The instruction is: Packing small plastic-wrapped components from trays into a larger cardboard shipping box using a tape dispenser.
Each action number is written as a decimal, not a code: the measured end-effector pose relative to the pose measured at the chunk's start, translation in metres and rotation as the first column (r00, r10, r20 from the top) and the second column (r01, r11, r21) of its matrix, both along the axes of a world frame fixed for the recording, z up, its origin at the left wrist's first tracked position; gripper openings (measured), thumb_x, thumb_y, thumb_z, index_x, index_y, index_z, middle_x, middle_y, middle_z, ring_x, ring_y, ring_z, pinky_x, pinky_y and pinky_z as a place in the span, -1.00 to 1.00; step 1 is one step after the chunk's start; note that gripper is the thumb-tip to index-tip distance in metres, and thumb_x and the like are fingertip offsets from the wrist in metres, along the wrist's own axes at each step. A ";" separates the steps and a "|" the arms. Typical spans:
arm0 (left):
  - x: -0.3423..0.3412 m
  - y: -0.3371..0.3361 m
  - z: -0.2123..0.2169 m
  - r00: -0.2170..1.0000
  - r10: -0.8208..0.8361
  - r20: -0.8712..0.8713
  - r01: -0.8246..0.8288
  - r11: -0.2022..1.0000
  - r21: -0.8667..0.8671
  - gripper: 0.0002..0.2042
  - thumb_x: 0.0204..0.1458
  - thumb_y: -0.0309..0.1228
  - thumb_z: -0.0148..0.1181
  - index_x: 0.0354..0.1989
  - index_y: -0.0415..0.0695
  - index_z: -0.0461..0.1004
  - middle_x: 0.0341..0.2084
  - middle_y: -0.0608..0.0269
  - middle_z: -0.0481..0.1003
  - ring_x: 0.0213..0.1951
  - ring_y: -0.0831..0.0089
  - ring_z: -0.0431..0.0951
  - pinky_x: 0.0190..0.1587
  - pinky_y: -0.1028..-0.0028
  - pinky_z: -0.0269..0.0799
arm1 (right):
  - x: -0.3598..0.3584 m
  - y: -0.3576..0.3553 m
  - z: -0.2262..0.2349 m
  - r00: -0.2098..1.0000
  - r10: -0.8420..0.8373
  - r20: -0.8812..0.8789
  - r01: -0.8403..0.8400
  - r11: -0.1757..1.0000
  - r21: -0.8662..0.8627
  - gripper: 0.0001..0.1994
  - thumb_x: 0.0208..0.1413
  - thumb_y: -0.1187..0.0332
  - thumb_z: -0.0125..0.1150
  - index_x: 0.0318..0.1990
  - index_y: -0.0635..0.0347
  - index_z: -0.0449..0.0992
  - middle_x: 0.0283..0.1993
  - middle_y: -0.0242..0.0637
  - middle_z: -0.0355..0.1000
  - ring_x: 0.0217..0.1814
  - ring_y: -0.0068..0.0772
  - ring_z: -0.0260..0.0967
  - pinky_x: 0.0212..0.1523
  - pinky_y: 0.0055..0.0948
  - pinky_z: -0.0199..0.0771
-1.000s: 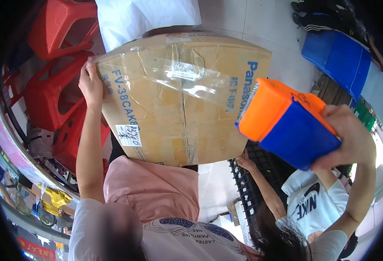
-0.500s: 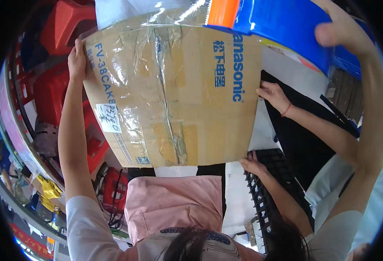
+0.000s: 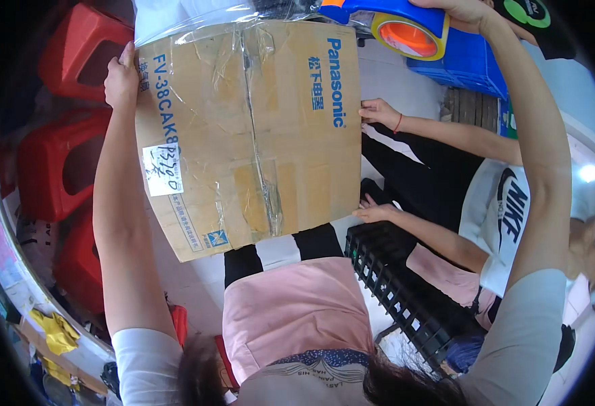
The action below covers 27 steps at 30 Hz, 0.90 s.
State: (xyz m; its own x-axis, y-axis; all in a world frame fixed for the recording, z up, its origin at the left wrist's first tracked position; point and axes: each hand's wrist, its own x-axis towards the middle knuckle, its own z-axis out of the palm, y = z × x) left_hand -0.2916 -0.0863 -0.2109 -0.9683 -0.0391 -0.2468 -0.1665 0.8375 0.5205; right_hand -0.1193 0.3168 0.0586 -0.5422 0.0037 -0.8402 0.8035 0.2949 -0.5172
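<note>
A flat brown cardboard box point(image 3: 223, 162) with blue print, a white label and clear tape along its seam hangs before me. My left hand point(image 3: 121, 78) grips its far left edge. At the top of the view my right hand point(image 3: 458, 10) is closed on a blue tape dispenser point(image 3: 372, 5), whose orange-edged end is by the box's far right corner. A tape roll point(image 3: 409, 37) with an orange core sits in it. Clear film point(image 3: 243, 17) spans the box's far edge. A co-worker's two hands point(image 3: 380, 111) hold the box's right edge.
Red plastic stools point(image 3: 57, 162) stand along the left, beside a curved table rim. A black crate point(image 3: 405, 291) lies at right, near the co-worker. Farther right are a blue bin point(image 3: 463, 68) and a stack of brown boards point(image 3: 476, 108).
The dispenser has moved farther away and is now seen with its roll side showing. The box has shifted slightly left in view. More of the co-worker is visible.
</note>
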 end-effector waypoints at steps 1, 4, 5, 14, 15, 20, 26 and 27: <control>0.005 0.003 0.004 0.999 0.046 0.009 -0.046 0.999 -0.011 -0.24 -0.09 0.34 -0.25 0.06 -0.07 0.32 -0.05 -0.07 0.38 0.02 0.03 0.37 0.03 0.16 0.24 | -0.004 -0.002 0.000 0.999 0.023 0.025 -0.023 0.999 0.022 -0.54 -0.05 0.27 0.26 -0.07 0.45 0.35 -0.16 -0.14 0.44 -0.15 -0.36 0.40 -0.07 -0.40 0.42; 0.008 -0.001 0.024 0.992 0.084 0.097 -0.080 0.996 -0.051 -0.25 -0.08 0.34 -0.25 0.04 -0.07 0.32 -0.06 -0.10 0.39 0.03 0.01 0.35 0.03 0.14 0.23 | -0.007 0.005 0.000 0.963 0.268 -0.003 -0.265 0.956 0.127 -0.36 -0.14 -0.03 0.25 -0.03 0.37 0.36 -0.15 -0.25 0.44 -0.15 -0.53 0.39 -0.04 -0.54 0.35; 0.007 0.000 0.020 0.992 0.093 0.088 -0.090 0.995 -0.040 -0.25 -0.08 0.33 -0.25 0.04 -0.08 0.32 -0.06 -0.08 0.39 0.03 0.01 0.36 0.03 0.14 0.23 | -0.009 0.002 0.006 0.961 0.275 -0.011 -0.272 0.955 0.123 -0.36 -0.15 -0.03 0.27 -0.04 0.36 0.37 -0.15 -0.26 0.44 -0.15 -0.53 0.39 -0.04 -0.54 0.35; -0.001 -0.007 0.001 0.996 0.023 0.082 -0.022 1.000 -0.014 -0.19 -0.12 0.39 -0.32 -0.05 -0.14 0.37 -0.17 -0.14 0.44 -0.06 -0.04 0.41 -0.03 0.10 0.27 | -0.001 -0.006 0.031 0.929 0.371 0.016 -0.368 0.916 0.157 -0.39 -0.32 0.02 0.39 -0.17 0.34 0.46 -0.30 -0.38 0.45 -0.29 -0.66 0.33 -0.22 -0.62 0.34; -0.003 -0.009 -0.001 0.997 0.024 0.076 -0.022 0.999 -0.023 -0.19 -0.12 0.39 -0.31 -0.06 -0.14 0.38 -0.17 -0.13 0.44 -0.06 -0.05 0.41 -0.04 0.10 0.27 | -0.002 -0.004 0.032 0.913 0.407 0.020 -0.406 0.905 0.125 -0.40 -0.33 0.02 0.40 -0.20 0.35 0.47 -0.35 -0.39 0.45 -0.32 -0.67 0.31 -0.26 -0.63 0.33; -0.003 -0.014 0.002 0.995 0.068 0.069 -0.060 0.993 -0.102 -0.22 -0.11 0.37 -0.28 -0.06 -0.12 0.40 -0.14 -0.07 0.44 -0.02 -0.02 0.38 -0.01 0.14 0.25 | -0.010 0.006 0.011 0.821 0.554 -0.138 -0.565 0.823 -0.051 -0.47 -0.36 0.02 0.43 -0.39 0.36 0.48 -0.52 -0.34 0.43 -0.50 -0.66 0.31 -0.43 -0.60 0.30; -0.011 -0.037 -0.020 0.991 0.076 0.114 -0.086 0.992 0.092 -0.39 0.01 0.17 -0.13 -0.08 -0.17 0.44 -0.22 -0.03 0.48 -0.11 0.21 0.46 -0.04 0.40 0.27 | -0.019 0.071 -0.043 0.709 0.705 0.017 -0.705 0.709 -0.010 -0.55 -0.39 0.10 0.42 -0.41 0.28 0.48 -0.53 -0.30 0.40 -0.52 -0.42 0.28 -0.35 -0.50 0.25; -0.005 -0.036 -0.017 0.991 0.094 0.095 -0.104 0.989 0.107 -0.40 0.03 0.14 -0.12 -0.09 -0.19 0.45 -0.25 -0.01 0.49 -0.15 0.28 0.46 -0.06 0.43 0.28 | -0.012 0.089 -0.044 0.715 0.699 0.018 -0.699 0.714 0.024 -0.60 -0.37 0.19 0.43 -0.42 0.31 0.48 -0.56 -0.35 0.39 -0.53 -0.54 0.25 -0.41 -0.54 0.26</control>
